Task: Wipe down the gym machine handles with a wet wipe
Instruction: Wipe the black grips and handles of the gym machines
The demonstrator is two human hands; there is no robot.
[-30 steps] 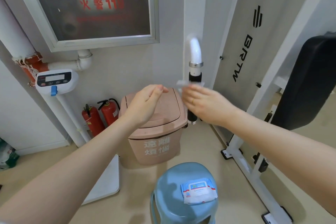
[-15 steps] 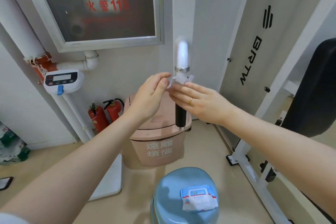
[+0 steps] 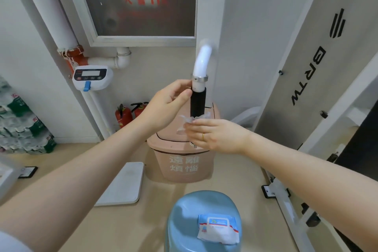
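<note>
Just above the right hand [image 3: 214,136], which pinches the wipe [image 3: 192,119] round the grip [image 3: 198,101], the left hand [image 3: 170,104] steadies its top, loosely curled; next, probably another firm stroke.

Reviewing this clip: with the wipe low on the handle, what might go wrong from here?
1. The wet wipe is bunched under the right hand near the bottom of the black grip, so parts of the grip may get missed.
2. The left hand touches the grip bare, possibly re-soiling wiped foam.
3. The metal collar and white tube above could go unwiped.
</note>
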